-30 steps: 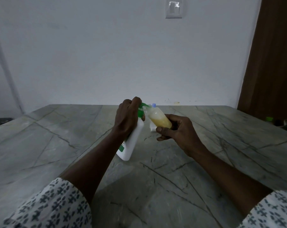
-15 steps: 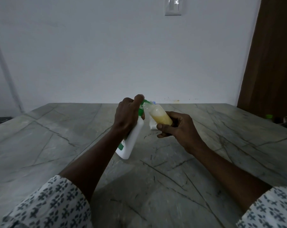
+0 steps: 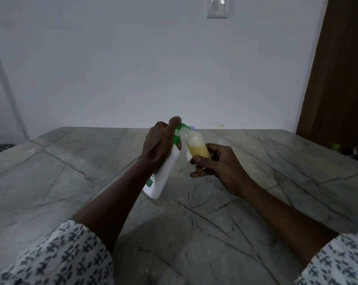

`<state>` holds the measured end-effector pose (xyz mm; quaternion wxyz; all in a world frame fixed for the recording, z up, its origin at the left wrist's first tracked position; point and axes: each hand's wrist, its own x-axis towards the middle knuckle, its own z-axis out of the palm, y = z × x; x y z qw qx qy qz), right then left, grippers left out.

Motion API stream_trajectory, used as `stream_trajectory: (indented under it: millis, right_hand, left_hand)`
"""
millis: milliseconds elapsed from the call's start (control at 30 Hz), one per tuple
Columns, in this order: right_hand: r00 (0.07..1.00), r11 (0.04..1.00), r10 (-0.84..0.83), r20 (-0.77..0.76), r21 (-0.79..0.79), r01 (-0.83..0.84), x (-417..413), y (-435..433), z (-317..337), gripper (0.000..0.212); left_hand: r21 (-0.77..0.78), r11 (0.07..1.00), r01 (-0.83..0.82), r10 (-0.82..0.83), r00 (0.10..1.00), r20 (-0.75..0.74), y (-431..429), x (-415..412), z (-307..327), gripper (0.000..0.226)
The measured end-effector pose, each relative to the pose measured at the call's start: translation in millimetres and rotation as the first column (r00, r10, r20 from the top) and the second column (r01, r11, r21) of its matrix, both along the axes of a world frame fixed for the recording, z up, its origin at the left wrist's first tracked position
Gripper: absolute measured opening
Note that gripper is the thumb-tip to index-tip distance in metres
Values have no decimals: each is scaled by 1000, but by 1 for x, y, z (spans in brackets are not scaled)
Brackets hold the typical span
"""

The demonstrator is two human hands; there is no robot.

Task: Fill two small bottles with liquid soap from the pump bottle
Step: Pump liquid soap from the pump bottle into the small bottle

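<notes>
Left hand (image 3: 159, 145) gripping tilted pump bottle (image 3: 163, 175), right hand (image 3: 219, 167) holding half-full small bottle (image 3: 196, 146)

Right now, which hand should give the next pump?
Left. The left hand already grips the tilted pump bottle, thumb on its green pump head; the right hand holds the small bottle at the nozzle.

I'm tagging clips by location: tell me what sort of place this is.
Probably a room in a home: a veined stone table set against a plain white wall with a light switch, and a brown wooden door at the right.
</notes>
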<state>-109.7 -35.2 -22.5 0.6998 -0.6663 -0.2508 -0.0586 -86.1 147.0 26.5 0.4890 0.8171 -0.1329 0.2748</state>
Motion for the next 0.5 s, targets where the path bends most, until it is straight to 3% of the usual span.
stream_trajectory:
  millis: [367,500]
  right_hand:
    - [951,964,256,-177,122,-236,-4,5,0,31]
    - [987,992,127,-94,21,-125,-2,4,0,36]
  left_hand:
    - [32,999,-12,13,1000,-26,-3,1,0,83]
    - [16,1000,-3,3,1000,-23,-2,1,0,83]
